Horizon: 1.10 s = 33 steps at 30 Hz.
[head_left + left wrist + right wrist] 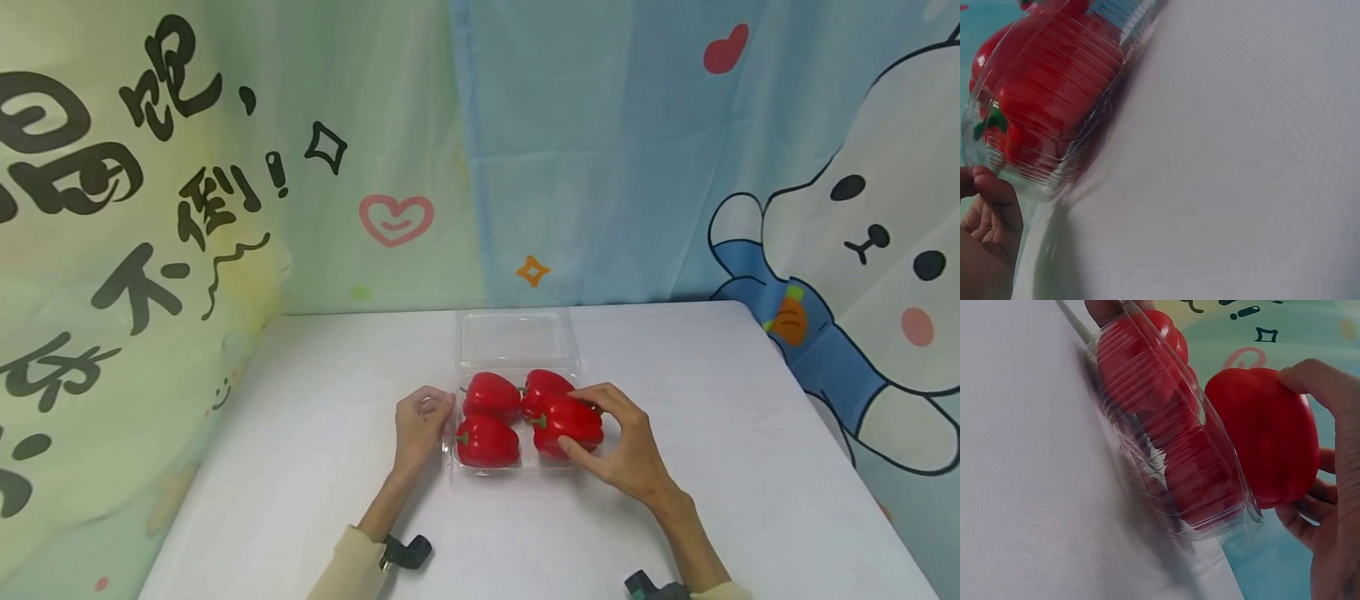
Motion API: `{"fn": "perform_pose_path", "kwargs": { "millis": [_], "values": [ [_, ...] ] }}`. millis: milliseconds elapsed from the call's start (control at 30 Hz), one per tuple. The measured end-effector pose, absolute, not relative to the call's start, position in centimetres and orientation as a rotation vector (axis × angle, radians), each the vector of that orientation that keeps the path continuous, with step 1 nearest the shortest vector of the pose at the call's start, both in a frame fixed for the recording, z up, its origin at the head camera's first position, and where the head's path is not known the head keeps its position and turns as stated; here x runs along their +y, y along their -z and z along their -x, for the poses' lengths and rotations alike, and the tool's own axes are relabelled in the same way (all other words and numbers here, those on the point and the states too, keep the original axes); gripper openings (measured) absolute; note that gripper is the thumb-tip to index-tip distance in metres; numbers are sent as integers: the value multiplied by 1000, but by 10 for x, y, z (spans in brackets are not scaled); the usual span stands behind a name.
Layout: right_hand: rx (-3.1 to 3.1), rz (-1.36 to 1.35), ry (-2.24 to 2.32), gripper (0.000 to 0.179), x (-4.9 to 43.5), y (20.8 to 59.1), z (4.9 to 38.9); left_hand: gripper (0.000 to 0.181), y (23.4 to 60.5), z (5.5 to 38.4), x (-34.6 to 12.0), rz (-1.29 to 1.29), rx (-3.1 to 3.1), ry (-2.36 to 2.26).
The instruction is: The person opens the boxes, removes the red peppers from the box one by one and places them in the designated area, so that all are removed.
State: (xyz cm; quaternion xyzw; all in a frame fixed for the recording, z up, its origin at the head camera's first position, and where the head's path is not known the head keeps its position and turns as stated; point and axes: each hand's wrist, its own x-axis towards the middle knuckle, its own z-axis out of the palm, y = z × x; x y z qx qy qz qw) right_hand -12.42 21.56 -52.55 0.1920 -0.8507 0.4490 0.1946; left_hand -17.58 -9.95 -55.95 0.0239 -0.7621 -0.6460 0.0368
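- Behind everything hangs one printed backdrop [585,125], green at left and blue at right, bearing two hearts, one solid red [726,48] and one pink outline [396,221], two four-pointed stars, one black [326,148] and one orange [533,271], and one white cartoon animal [885,242].
- One white table [337,400] stands before it.
- On the table sits one clear plastic container [528,454], its single lid [516,337] laid open on the far side.
- Four red peppers in all, each with one green stem pointing leftward.
- Three of them are in the container: one back left [491,396], one front left [487,446] and one back right [543,387].
- One more, the fourth pepper [567,429], is at the container's front right, raised partly above the rim; whether it touches its neighbour cannot be told.
- One right hand [624,442] grips that fourth pepper between thumb and fingers.
- One left hand [422,423] pinches the container's left rim, thumb and forefinger together on the plastic.
- Two dark wrist devices [407,552], one per arm, and two pale sleeves [348,568].
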Motion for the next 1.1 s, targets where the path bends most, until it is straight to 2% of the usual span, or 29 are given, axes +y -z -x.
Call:
{"fn": "perform_pose_path", "kwargs": {
  "millis": [733, 1100],
  "values": [
    [-2237, -292, -1253, 65, 224, 526, 125, 15, 561, 176, -99, -81, -2312, 2012],
    [-2160, -273, -1204, 65, 228, 530, 129, 16, 560, 175, -98, -104, -2299, 2033]
  ]
}}
